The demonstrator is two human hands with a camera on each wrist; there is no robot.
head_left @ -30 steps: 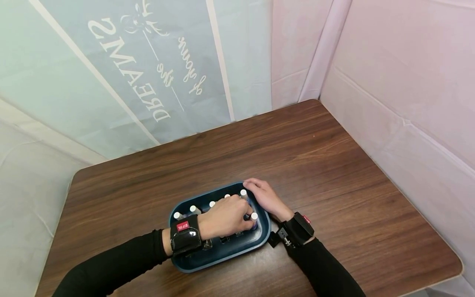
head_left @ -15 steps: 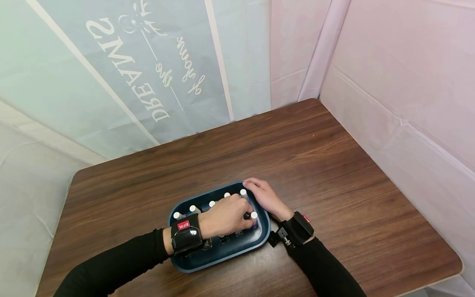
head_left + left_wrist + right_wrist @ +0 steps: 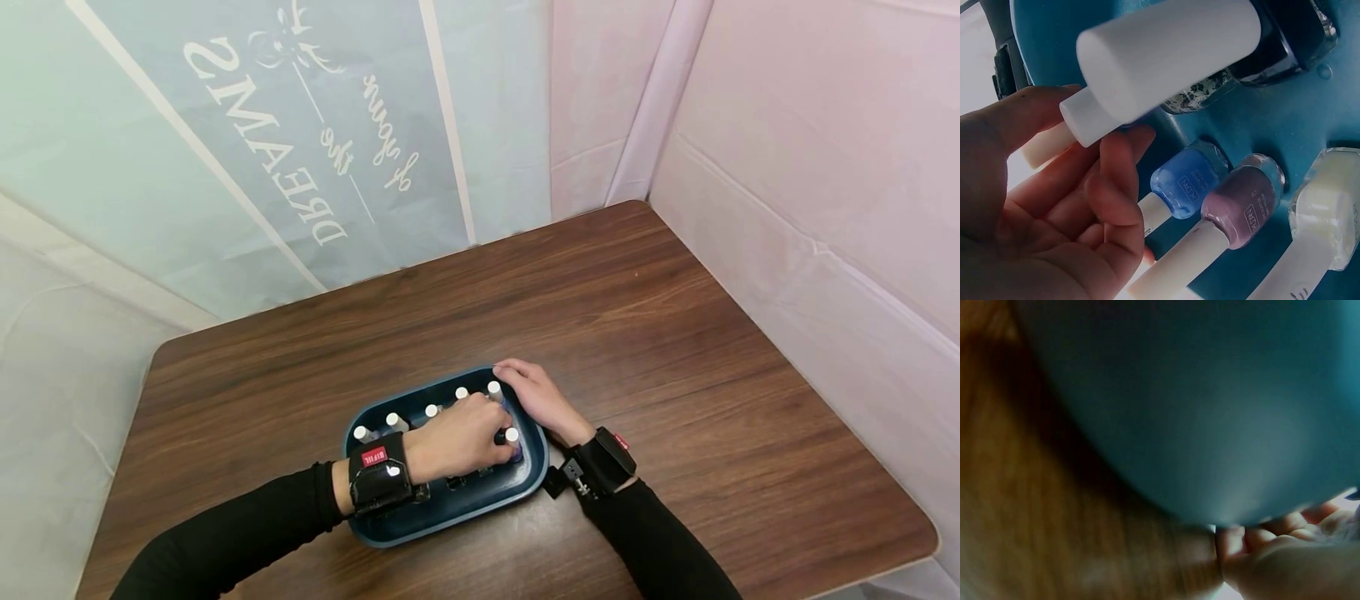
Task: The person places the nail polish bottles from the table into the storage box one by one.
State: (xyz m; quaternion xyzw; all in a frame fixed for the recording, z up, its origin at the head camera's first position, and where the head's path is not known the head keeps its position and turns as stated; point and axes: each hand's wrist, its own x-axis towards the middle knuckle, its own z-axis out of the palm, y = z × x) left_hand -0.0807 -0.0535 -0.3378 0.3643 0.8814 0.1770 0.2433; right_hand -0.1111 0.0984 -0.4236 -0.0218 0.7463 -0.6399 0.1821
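Note:
In the head view my left hand reaches over the dark blue tray and pinches a nail polish bottle with a white cap and purplish body near the right end. The left wrist view shows this bottle's pale cap between thumb and curled fingers, its body mostly hidden. Close in front stands another bottle's large white cap. My right hand holds the tray's far right corner; in the right wrist view its fingers bend against the outer wall.
Several more white-capped bottles stand in the tray, among them a blue one, a mauve one and a cream one. The tray rests on a brown wooden table. Pale fabric walls border the table.
The bottle pinched by my left hand tilts slightly, its cap shifting a little to the left. My right hand stays on the tray, and the tray keeps its place.

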